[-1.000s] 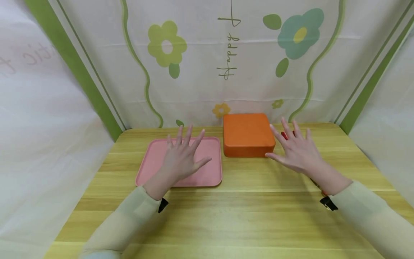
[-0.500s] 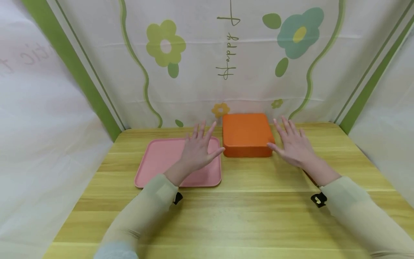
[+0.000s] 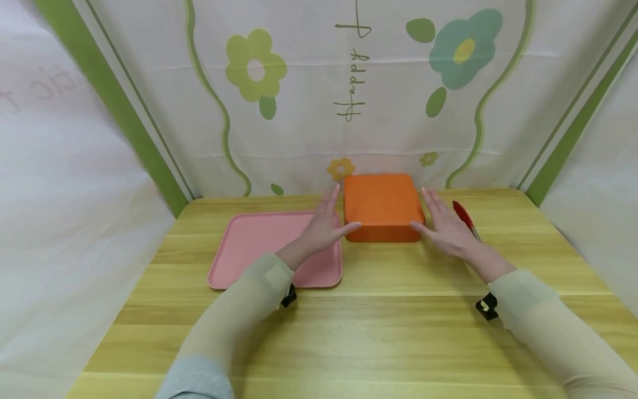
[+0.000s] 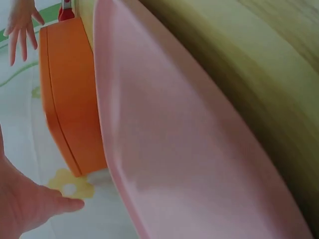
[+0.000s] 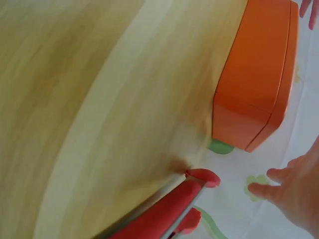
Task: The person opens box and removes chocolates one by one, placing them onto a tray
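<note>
While left hand (image 3: pixel 319 230) and right hand (image 3: pixel 448 231) are spread, I hold nothing.
Orange box (image 3: pixel 382 202) between; right wrist view misses pink tray (image 3: pixel 251 244).

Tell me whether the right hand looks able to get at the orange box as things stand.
Likely yes: the right hand is open, just right of the orange box, with nothing visible between them. In the head view, the red utensil shows on the hand's other side.

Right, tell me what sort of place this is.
Probably a small, screened-off tabletop workspace: a light wood-grain table has white, flower-printed fabric hangings behind it and on both sides, and a flat pink rectangular tray and a smooth orange box lie on it.
</note>
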{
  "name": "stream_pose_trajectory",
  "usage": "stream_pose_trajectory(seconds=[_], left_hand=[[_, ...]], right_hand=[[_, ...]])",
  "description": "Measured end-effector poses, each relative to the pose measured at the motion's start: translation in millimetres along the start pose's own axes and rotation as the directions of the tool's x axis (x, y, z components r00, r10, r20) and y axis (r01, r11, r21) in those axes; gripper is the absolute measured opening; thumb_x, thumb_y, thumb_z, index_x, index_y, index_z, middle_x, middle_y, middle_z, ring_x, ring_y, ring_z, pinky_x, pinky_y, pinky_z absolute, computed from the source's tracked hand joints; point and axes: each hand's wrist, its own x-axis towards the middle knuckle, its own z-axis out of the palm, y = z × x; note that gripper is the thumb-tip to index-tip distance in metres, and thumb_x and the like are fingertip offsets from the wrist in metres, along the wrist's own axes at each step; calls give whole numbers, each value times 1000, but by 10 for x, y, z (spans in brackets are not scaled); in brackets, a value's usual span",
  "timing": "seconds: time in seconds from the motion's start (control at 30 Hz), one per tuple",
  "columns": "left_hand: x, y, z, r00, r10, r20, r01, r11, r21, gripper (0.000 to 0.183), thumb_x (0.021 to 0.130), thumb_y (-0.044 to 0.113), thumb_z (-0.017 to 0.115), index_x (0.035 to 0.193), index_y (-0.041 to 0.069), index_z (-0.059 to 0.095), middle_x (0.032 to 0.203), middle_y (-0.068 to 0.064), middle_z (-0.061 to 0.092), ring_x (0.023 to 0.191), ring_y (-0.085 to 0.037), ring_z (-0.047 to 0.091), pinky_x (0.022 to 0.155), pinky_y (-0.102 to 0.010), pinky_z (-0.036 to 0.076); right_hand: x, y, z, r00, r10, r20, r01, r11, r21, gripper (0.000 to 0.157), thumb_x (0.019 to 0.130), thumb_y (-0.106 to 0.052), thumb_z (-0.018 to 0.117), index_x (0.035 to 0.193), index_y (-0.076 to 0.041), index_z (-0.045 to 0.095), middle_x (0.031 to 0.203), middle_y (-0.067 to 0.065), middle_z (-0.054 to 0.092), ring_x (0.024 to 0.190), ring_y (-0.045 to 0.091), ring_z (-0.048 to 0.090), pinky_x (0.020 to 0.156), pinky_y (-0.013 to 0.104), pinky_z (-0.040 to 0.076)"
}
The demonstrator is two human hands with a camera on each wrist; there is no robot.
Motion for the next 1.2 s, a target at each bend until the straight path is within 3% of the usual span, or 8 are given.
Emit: stream_pose_trajectory(seconds=[0.07,0.13,0.27,0.43,0.53,0.63,0.93,1.2], left_hand=[[40,-22,35,1000,-14,26,17,994,-105,108,85,56,68,152,38,-14,163,-2,0,95,-21,58,82,-40,52],[74,-48,69,998,-35,53,44,980,-196,110,84,50,72,150,43,-16,161,-6,12,61,-18,49,58,-34,49],[136,-100,134,995,-69,71,87,953,-291,115,82,41,78,147,51,-17,154,-14,30,48,-14,34,48,-30,38],[186,-159,208,993,-97,72,116,936,-333,116,80,37,81,150,48,-12,150,-15,37,58,-16,41,55,-31,40],[205,-165,246,991,-110,72,129,918,-375,114,82,33,80,153,42,-9,150,-17,37,106,-22,58,85,-33,49],[223,-142,280,990,-128,61,142,891,-431,112,82,27,80,156,35,-4,161,-6,11,143,-26,24,110,-39,32],[234,-123,347,983,-175,53,178,845,-504,105,82,20,79,158,19,6,160,0,19,143,-15,25,107,-30,35],[204,-130,378,978,-202,41,201,887,-416,95,80,20,80,156,21,22,159,-2,22,141,-16,29,105,-28,37]], right_hand=[[16,-3,15,1000,10,21,-10,999,46,86,100,-53,42,153,-24,-19,160,6,-17,145,39,-3,110,64,8],[35,2,30,999,14,32,-16,996,82,86,100,-52,43,152,-25,-20,160,4,-17,145,40,-2,110,64,7],[79,10,53,998,23,57,-33,982,184,88,100,-50,45,152,-24,-22,160,5,-18,144,41,-2,110,64,8],[148,35,96,997,35,64,-52,955,293,93,100,-46,49,151,-15,-23,159,17,-13,144,44,1,111,62,9],[175,60,125,996,54,71,-74,940,333,96,99,-44,52,151,-13,-24,159,24,-7,143,45,7,110,62,14],[192,80,149,993,72,92,-101,926,364,98,99,-45,53,150,-12,-24,158,25,-6,143,44,7,111,61,14],[236,95,220,985,134,113,-167,912,375,103,95,-50,56,151,-11,-22,159,21,-12,144,43,2,112,59,10],[261,98,268,989,118,93,-145,909,390,102,95,-43,60,153,-7,-17,158,26,-6,143,46,6,112,60,11]])
